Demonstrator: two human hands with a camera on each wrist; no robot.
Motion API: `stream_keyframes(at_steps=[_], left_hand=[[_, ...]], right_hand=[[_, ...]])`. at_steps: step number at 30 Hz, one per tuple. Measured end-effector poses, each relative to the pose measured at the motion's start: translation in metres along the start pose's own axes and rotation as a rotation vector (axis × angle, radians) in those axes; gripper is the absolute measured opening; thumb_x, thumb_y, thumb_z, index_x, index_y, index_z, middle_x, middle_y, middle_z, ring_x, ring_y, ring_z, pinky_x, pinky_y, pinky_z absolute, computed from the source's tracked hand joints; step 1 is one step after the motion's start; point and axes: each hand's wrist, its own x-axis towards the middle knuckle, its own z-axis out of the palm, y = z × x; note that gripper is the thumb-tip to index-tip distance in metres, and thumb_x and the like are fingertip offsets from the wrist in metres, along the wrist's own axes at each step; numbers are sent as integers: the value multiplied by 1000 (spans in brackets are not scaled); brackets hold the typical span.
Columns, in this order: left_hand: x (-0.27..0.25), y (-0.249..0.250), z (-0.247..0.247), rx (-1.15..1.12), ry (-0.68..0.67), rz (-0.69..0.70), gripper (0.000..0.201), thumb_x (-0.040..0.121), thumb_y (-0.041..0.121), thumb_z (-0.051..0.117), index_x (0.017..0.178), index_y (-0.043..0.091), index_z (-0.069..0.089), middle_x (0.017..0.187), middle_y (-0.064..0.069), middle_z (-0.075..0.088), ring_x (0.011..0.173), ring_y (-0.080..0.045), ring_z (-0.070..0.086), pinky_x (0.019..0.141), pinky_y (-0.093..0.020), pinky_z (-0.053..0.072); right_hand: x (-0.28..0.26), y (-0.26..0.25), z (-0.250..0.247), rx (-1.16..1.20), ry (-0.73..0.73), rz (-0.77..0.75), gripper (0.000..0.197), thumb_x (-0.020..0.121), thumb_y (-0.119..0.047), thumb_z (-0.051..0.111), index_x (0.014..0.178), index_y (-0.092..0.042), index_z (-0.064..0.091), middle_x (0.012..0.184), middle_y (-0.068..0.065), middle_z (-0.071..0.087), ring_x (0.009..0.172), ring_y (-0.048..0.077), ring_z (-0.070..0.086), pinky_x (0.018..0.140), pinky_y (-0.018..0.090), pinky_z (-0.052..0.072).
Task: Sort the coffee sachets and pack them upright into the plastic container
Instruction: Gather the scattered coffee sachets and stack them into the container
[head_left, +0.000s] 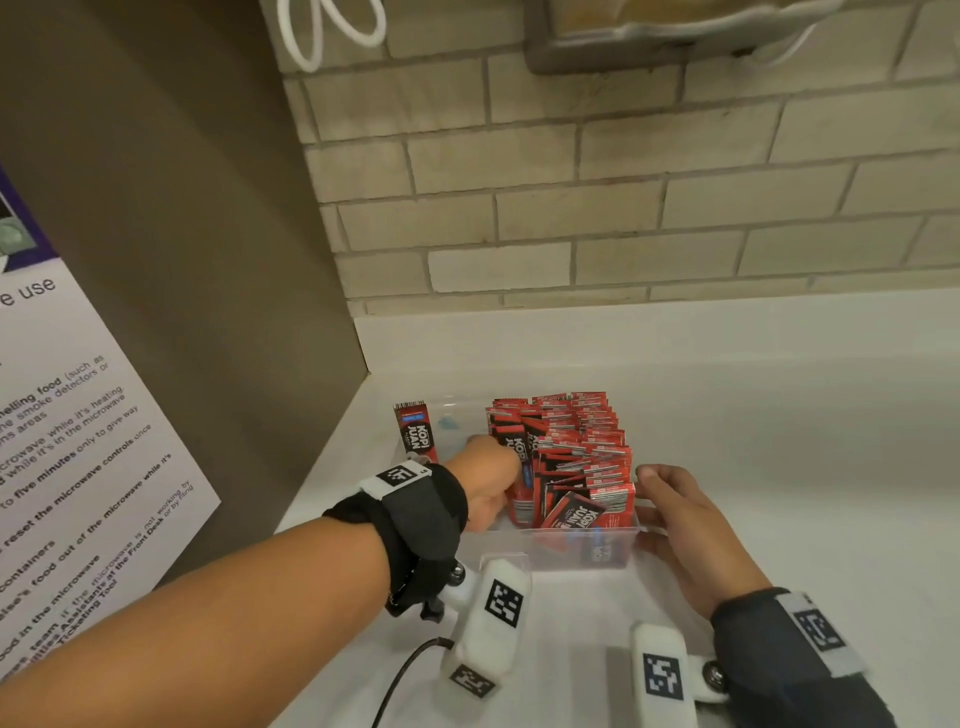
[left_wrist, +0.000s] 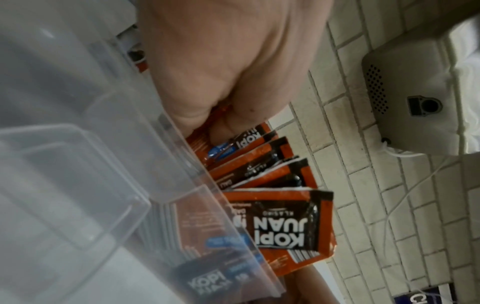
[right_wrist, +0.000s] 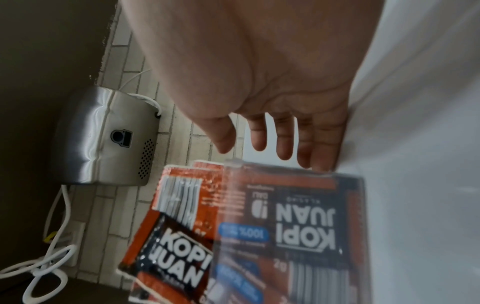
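mostly red-black sachets (head_left: 576, 457), upright, clear container (head_left: 582, 545)

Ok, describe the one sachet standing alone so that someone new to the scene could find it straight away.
Start at the clear plastic container on the white counter, below the brick wall. Most red sachets crowd its right side. The lone sachet stands upright against the far left wall, past the left hand, with bare container floor between it and the pack.
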Motion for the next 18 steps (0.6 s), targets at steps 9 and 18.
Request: stream_keyframes(at_steps=[9,18], left_hand=[[-7,1,-9,289,-37,48,39,76,-23,46,109,-10,62,112,-25,66,104,-38,63,98,-47,47],[-21,4,-7,686,-43,170,31,80,-4,62,110,0,65,111,-17,67,105,-32,62,97,-41,49]], right_hand=[[-1,3,0,39,-37,-9,24,100,-27,40,111,-9,52,103,15,67,95,28,64,74,34,50],[1,6,-1,34,-49,-16,24,100,-25,39,110,-8,52,103,18,67,97,32,64,74,35,50]])
